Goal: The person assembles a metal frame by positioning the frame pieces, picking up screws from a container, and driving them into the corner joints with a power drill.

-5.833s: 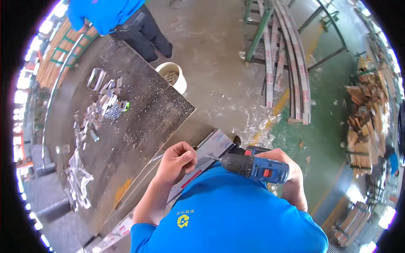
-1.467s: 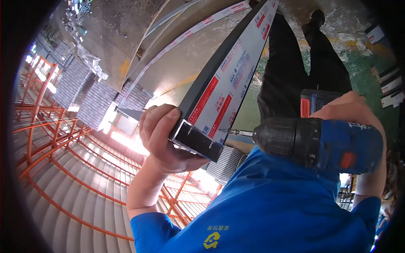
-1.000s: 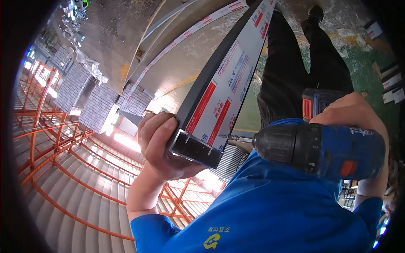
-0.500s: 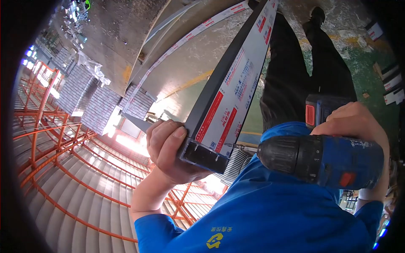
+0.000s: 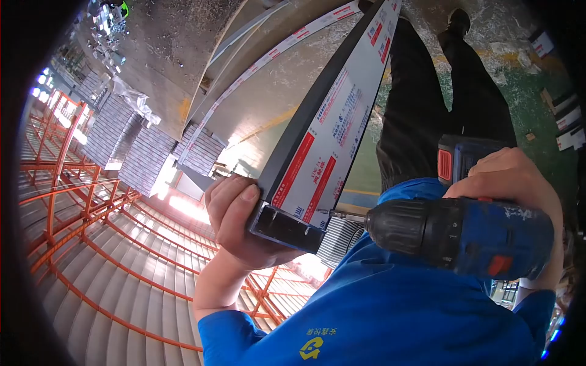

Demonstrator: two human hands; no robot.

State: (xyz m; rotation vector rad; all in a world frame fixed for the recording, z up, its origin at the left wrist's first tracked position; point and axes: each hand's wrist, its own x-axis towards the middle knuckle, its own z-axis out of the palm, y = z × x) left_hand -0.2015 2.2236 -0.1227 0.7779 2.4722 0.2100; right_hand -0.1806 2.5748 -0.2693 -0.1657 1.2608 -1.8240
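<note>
My left hand (image 5: 235,222) is wrapped around the near end of a long dark-grey metal profile (image 5: 334,131), its thumb over the upper edge. The profile has a hollow-looking dark end and a white protective film with red and blue print on its face. It slants up and away toward the floor near my feet. My right hand (image 5: 510,180) grips a blue and black cordless drill (image 5: 455,235), lying level and pointing left. Its thin bit (image 5: 342,214) meets the filmed face close to the profile's end; whether the tip has entered is too small to tell.
A long film-covered strip (image 5: 268,58) curves beside a worn board or tabletop (image 5: 165,61) at upper left. Stacks of wrapped profiles (image 5: 137,149) and orange steel framing (image 5: 85,229) stand at left. Several short pieces (image 5: 567,119) lie on the floor at right.
The profile's near end and the drill have shifted slightly left together. Both hands keep their hold, and the bit stays by the same spot near the end.
</note>
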